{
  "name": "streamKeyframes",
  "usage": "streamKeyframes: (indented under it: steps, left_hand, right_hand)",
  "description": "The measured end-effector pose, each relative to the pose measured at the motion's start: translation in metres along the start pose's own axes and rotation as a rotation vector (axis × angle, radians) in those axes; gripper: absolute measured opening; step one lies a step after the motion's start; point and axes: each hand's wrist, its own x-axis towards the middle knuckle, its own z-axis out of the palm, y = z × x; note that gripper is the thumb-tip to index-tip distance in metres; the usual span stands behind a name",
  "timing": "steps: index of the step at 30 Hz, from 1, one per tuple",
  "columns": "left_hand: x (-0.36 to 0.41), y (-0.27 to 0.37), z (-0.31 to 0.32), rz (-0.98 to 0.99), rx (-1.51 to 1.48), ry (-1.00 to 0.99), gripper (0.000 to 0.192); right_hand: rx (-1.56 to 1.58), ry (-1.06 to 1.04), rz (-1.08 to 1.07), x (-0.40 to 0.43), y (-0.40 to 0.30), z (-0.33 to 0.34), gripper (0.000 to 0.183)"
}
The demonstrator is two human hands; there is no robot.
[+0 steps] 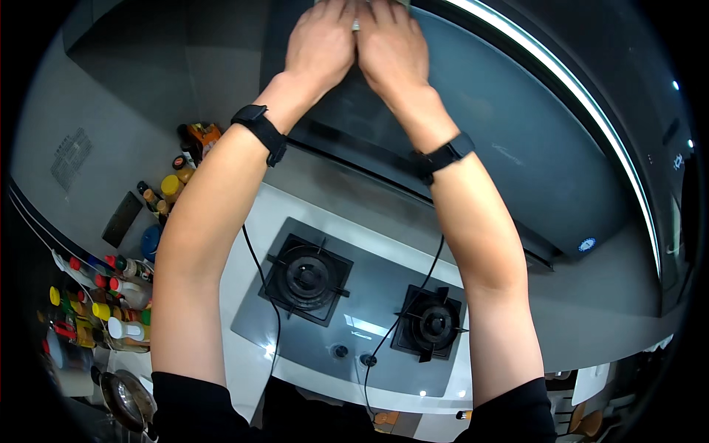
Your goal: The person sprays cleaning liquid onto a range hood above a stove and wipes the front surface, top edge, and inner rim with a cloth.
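Both arms reach up and away across the dark glass front panel of a range hood [476,111]. My left hand [324,41] and my right hand [392,44] lie side by side at the top edge of the view, backs towards me. Under them is a pale item, apparently a cloth [355,25], with only small bits showing between and beside the hands. The fingertips are cut off by the frame edge. A black strap circles each forearm, and a thin black cable hangs from each strap.
Below the hood, a glass gas hob [332,332] with a left burner [307,277] and a right burner [435,324] is set in a white countertop [241,354]. Seasoning bottles [130,290] crowd the left side near a metal pan [126,398]. A bright light strip [576,86] edges the hood.
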Motion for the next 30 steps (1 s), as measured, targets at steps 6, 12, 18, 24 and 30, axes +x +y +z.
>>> streamKeyframes:
  steps: [6, 12, 18, 24, 30]
  left_hand:
    - [-0.013, 0.072, 0.081, 0.694, 0.116, 0.112, 0.025]
    - [-0.041, 0.147, 0.123, 0.778, 0.191, 0.257, 0.018]
    - [-0.024, 0.111, 0.098, 0.819, 0.306, 0.302, 0.017]
    - [0.007, 0.006, 0.028, 0.627, 0.373, 0.235, 0.021]
    - [0.035, -0.09, -0.014, 0.462, 0.483, 0.148, 0.039]
  right_hand:
    - [-0.701, 0.054, -0.465, -0.022, 0.062, -0.124, 0.027]
    - [-0.75, 0.178, -0.399, -0.053, 0.086, -0.19, 0.038]
    - [-0.743, 0.191, -0.374, -0.042, 0.07, -0.15, 0.037]
    - [-0.704, 0.128, -0.544, 0.005, 0.01, -0.04, 0.032]
    - [-0.662, 0.103, -0.639, 0.043, -0.023, 0.065, 0.034]
